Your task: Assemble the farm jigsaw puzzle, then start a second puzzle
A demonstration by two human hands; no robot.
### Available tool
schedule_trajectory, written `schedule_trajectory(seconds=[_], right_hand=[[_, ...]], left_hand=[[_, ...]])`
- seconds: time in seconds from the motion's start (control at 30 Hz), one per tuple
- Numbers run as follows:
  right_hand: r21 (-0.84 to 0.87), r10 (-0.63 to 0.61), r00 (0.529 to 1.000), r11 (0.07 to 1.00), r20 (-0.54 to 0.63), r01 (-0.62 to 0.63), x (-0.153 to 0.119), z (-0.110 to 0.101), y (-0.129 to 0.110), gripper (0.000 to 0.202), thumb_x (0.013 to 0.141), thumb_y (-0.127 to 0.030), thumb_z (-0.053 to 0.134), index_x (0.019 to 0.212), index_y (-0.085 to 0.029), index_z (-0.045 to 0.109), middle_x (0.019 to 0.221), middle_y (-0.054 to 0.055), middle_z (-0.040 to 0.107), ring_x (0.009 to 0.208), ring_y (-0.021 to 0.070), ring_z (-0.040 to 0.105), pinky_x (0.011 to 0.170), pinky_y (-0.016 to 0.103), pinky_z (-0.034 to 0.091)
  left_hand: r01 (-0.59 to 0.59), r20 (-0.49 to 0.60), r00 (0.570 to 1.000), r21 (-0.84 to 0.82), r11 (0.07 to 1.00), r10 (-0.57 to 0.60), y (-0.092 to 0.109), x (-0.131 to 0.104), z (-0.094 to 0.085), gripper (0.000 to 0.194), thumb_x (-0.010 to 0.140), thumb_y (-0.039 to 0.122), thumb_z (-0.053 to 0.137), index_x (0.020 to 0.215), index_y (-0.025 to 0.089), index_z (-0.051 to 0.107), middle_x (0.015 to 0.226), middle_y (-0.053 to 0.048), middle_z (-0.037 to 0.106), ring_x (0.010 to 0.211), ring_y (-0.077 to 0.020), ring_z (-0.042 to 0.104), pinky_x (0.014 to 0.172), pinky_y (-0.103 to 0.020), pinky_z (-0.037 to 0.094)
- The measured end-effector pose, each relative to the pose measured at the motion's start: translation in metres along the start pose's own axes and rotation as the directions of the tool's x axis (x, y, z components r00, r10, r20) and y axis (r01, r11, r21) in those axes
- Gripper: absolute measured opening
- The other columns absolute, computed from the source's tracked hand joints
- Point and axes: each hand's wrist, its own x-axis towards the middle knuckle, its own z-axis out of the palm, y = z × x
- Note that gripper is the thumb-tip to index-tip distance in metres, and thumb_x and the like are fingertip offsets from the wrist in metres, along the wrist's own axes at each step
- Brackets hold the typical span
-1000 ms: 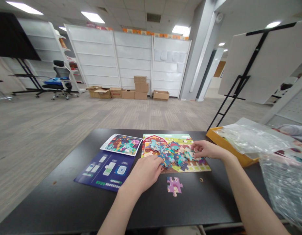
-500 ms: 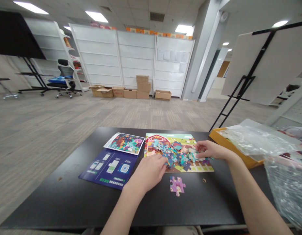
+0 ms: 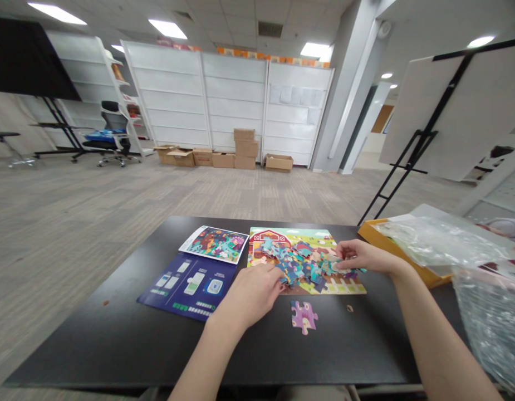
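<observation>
black table (image 3: 157,351), puzzle pieces (image 3: 299,271) between hands (image 3: 258,287)

Place: apparently an office
Wheeled chair (image 3: 115,120): ten o'clock
Large black screen (image 3: 29,61): ten
Ceiling panel light (image 3: 167,29): eleven
White shelving (image 3: 232,94): twelve
White board (image 3: 476,111): two, on a stand
Carpet (image 3: 199,192): grey, mid-view

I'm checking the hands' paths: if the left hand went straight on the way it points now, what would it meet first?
The left hand would probably meet the heap of loose puzzle pieces first; it lies right at the fingers, though whether they touch is unclear.
</observation>
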Motion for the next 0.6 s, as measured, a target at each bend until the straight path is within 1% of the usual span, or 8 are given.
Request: schedule_trajectory(seconds=[0.13, 0.27, 0.33, 0.43, 0.53, 0.6], right_hand=[[0.096, -0.031, 0.999, 0.995, 0.024, 0.029, -0.002, -0.001, 0.001, 0.055, 0.062, -0.063, 0.084, 0.073, -0.020, 0.051, 0.065, -0.004, 0.053, 0.063, 0.0125, 0.049, 0.058, 0.025, 0.037], [0.251, -0.118, 0.992, 0.960, -0.044, 0.126, 0.001, 0.007, -0.009, 0.048, 0.069, -0.052, 0.086, 0.078, -0.019, 0.051, 0.069, -0.004, 0.054, 0.064, 0.0105, 0.049, 0.059, 0.023, 0.038], [0.335, -0.159, 0.986, 0.928, -0.046, 0.166, 0.004, 0.017, -0.018, 0.047, 0.069, -0.047, 0.087, 0.078, -0.019, 0.051, 0.071, -0.005, 0.054, 0.064, 0.0097, 0.050, 0.060, 0.023, 0.039], [0.439, -0.208, 0.978, 0.880, 0.015, 0.181, 0.011, 0.036, -0.032, 0.047, 0.068, -0.044, 0.089, 0.078, -0.019, 0.051, 0.071, -0.005, 0.055, 0.063, 0.0088, 0.051, 0.059, 0.022, 0.040], [0.511, -0.252, 0.967, 0.838, 0.047, 0.194, 0.017, 0.054, -0.042, 0.047, 0.067, -0.043, 0.090, 0.078, -0.019, 0.052, 0.071, -0.005, 0.056, 0.063, 0.0082, 0.051, 0.058, 0.021, 0.041], [0.525, -0.270, 0.962, 0.826, 0.049, 0.205, 0.020, 0.063, -0.045, 0.046, 0.067, -0.042, 0.090, 0.077, -0.018, 0.052, 0.070, -0.005, 0.055, 0.062, 0.0079, 0.050, 0.057, 0.021, 0.041]], left_hand=[[-0.007, -0.007, 1.000, -0.018, 1.000, 0.007, 0.000, 0.001, 0.002, 0.020, 0.097, 0.019, 0.049, 0.100, 0.021, 0.068, 0.098, -0.006, 0.070, 0.096, -0.0219, 0.066, 0.081, -0.032, 0.050], [-0.022, -0.051, 0.999, -0.079, 0.997, 0.018, 0.002, 0.002, 0.005, 0.019, 0.097, 0.021, 0.051, 0.102, 0.022, 0.069, 0.098, -0.005, 0.071, 0.095, -0.0213, 0.066, 0.081, -0.032, 0.051], [-0.006, -0.101, 0.995, -0.162, 0.987, -0.010, 0.004, 0.004, 0.008, 0.018, 0.097, 0.024, 0.052, 0.105, 0.023, 0.069, 0.102, -0.004, 0.072, 0.098, -0.0208, 0.067, 0.084, -0.032, 0.052], [0.038, -0.157, 0.983, -0.339, 0.940, -0.097, 0.011, 0.009, 0.014, 0.021, 0.097, 0.030, 0.055, 0.111, 0.023, 0.068, 0.112, -0.005, 0.074, 0.103, -0.0211, 0.068, 0.090, -0.034, 0.052], [0.068, -0.166, 0.971, -0.508, 0.859, -0.175, 0.016, 0.016, 0.023, 0.032, 0.095, 0.037, 0.059, 0.122, 0.022, 0.065, 0.115, -0.007, 0.074, 0.103, -0.0216, 0.069, 0.086, -0.033, 0.055], [0.058, -0.161, 0.968, -0.601, 0.797, -0.192, 0.018, 0.021, 0.028, 0.035, 0.094, 0.038, 0.060, 0.125, 0.021, 0.063, 0.110, -0.008, 0.075, 0.097, -0.0210, 0.070, 0.083, -0.032, 0.056]])
